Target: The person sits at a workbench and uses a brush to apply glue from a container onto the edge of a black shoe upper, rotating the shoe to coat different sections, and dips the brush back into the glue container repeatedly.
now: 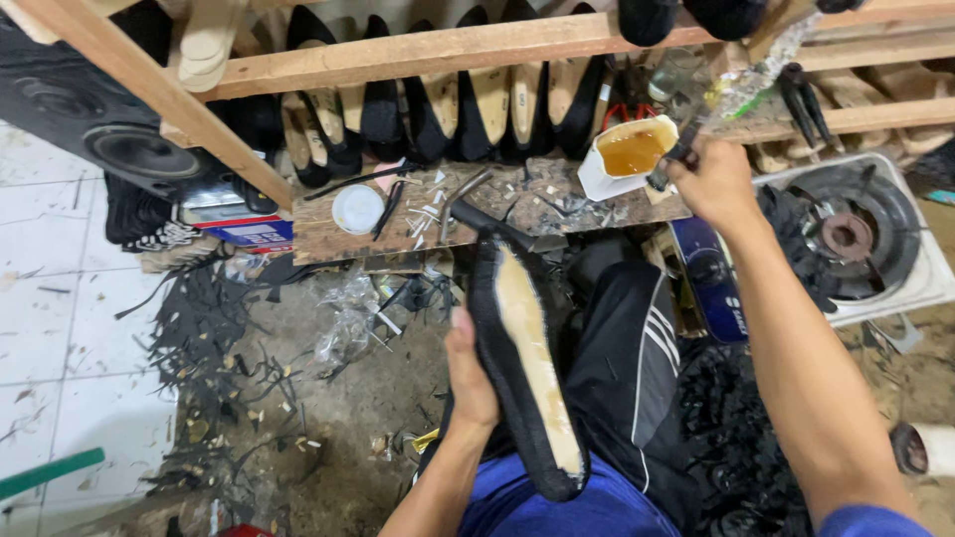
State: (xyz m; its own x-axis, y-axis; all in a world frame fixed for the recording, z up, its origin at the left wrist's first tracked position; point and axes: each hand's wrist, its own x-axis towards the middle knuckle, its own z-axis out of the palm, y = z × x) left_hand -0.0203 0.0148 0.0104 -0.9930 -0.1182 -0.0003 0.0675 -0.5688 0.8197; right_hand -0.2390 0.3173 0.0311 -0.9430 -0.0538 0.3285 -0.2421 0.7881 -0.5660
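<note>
My left hand (468,378) grips a black shoe upper (524,358) turned sole up, its pale tan insole facing me, resting over my lap. My right hand (711,179) is stretched forward and closed on a dark-handled brush (679,152), whose tip is at the rim of a white container of amber glue (627,154). The container stands on a scarred wooden bench (477,209).
A rack (428,50) of black and tan shoes runs behind the bench. A round white lid (357,209) and metal tools lie on the bench. A gas stove burner (846,234) sits at right. Black scraps litter the floor (219,348); a speaker (109,129) stands at left.
</note>
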